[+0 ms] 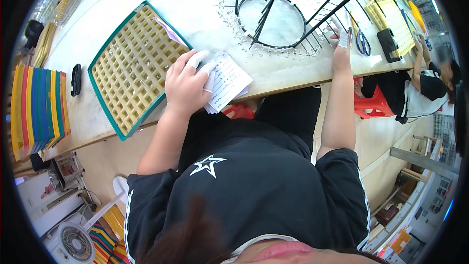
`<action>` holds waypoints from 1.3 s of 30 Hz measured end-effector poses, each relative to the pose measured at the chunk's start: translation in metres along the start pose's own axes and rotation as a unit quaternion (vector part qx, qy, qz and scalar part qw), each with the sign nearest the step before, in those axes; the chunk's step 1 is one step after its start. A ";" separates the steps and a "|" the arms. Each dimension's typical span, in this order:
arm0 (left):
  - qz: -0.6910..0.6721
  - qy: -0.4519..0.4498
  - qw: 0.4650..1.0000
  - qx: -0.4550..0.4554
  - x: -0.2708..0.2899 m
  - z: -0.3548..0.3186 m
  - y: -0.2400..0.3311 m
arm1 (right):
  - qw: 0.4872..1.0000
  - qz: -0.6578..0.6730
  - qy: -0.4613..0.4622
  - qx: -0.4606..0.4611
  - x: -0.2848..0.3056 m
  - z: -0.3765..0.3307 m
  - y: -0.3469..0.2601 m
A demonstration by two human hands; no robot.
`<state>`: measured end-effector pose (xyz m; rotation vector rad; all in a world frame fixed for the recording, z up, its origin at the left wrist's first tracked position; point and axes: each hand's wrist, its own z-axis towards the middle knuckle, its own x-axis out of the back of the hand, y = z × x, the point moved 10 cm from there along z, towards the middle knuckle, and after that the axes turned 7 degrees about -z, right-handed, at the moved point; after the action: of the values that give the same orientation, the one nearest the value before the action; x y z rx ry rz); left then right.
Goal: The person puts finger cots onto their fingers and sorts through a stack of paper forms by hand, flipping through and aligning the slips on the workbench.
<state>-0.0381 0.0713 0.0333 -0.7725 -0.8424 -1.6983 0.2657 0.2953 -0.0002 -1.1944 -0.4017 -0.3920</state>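
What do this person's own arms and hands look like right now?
Both arms wear short black sleeves; white stripes run down the outer side of the left sleeve and the right sleeve. The forearms are bare, with no watch or bracelet visible. The left hand has white finger covers; the right hand also shows a white covering, partly hidden.

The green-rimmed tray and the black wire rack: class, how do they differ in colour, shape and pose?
The tray is tan with a green rim; the rack is black. The tray is roughly rectangular, while the rack has a round ring. The tray lies low, whereas the rack rises higher. Both are on the white tabletop.
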 end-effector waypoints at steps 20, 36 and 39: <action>-0.005 -0.007 1.000 0.004 -0.001 -0.001 -0.001 | 0.999 0.022 -0.004 -0.036 -0.002 -0.002 0.015; 0.001 -0.011 1.000 0.004 -0.001 -0.001 -0.002 | 0.998 0.030 -0.013 -0.049 -0.002 -0.002 0.030; -0.002 -0.005 1.000 0.004 0.000 0.000 0.000 | 0.998 0.031 -0.015 -0.052 -0.001 0.000 0.033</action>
<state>-0.0384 0.0712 0.0337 -0.7748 -0.8577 -1.6958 0.2812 0.3055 -0.0276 -1.3114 -0.3725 -0.3446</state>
